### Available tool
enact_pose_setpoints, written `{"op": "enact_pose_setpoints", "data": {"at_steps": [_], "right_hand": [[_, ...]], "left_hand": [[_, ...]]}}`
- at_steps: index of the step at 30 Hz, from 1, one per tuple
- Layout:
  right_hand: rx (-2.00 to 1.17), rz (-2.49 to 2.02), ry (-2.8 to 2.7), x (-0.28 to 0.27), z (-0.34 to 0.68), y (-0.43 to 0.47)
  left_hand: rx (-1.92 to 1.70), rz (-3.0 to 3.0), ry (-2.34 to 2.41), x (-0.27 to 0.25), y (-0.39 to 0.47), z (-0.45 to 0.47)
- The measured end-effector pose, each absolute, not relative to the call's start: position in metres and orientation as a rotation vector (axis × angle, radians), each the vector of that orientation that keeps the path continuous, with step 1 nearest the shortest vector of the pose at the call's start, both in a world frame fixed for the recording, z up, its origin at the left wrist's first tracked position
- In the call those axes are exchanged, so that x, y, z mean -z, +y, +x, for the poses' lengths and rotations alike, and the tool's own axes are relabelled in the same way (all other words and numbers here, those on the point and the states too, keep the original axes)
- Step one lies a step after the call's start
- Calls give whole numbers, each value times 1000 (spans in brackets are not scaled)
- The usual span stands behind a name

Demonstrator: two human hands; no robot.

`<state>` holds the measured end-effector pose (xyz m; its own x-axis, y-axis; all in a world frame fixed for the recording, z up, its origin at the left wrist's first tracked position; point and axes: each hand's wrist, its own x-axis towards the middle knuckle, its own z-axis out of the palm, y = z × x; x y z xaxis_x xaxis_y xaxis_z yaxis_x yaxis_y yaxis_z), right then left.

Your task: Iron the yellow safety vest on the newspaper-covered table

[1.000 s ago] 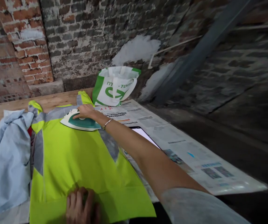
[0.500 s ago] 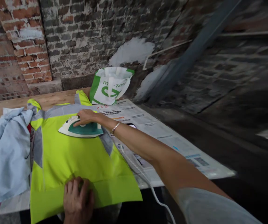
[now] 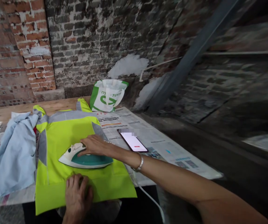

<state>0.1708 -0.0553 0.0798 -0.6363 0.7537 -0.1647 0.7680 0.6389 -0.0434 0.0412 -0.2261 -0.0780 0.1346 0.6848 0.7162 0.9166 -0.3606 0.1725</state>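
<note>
1. The left grip is resting at bottom centre on the high-visibility shirt, fingers loosely curled; whether it is pinching fabric, I cannot tell.
2. The right grip is closing fully around the handle of the iron, lying at centre, just above the left grip.
3. The iron has just been sliding from below the shirt's grey band towards the hem, so the pressing is now reaching the lower front.
4. The cord is trailing off at bottom centre-right.
5. Unlike half a second ago, the phone, right of centre, is showing clear of the forearm.
6. Pale-blue cloth is lying at left; a bag is standing farther back, upper centre, on the surface.
</note>
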Motion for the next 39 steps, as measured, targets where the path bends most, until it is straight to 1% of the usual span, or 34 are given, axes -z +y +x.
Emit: {"op": "enact_pose_setpoints", "data": {"at_steps": [5,14,18,23,27,30,39], "right_hand": [[119,1416,2725,-70,153,-18],[74,1704,2695,-62,122,91],[87,1826,2638,-58,117,132],[111,1829,2629,-57,120,156],[193,1627,2665,-59,127,149],[209,1492,2711,-63,133,128],[240,1166,2775,-74,153,10]], "left_hand": [[1055,-2098,-1566,79,-226,43],[1041,-2115,-1608,78,-228,48],[1117,-2072,-1613,79,-227,51],[1109,-2075,-1615,75,-228,53],[1098,-2095,-1629,77,-229,53],[1083,-2104,-1637,82,-229,52],[1028,-2111,-1587,79,-229,45]]}}
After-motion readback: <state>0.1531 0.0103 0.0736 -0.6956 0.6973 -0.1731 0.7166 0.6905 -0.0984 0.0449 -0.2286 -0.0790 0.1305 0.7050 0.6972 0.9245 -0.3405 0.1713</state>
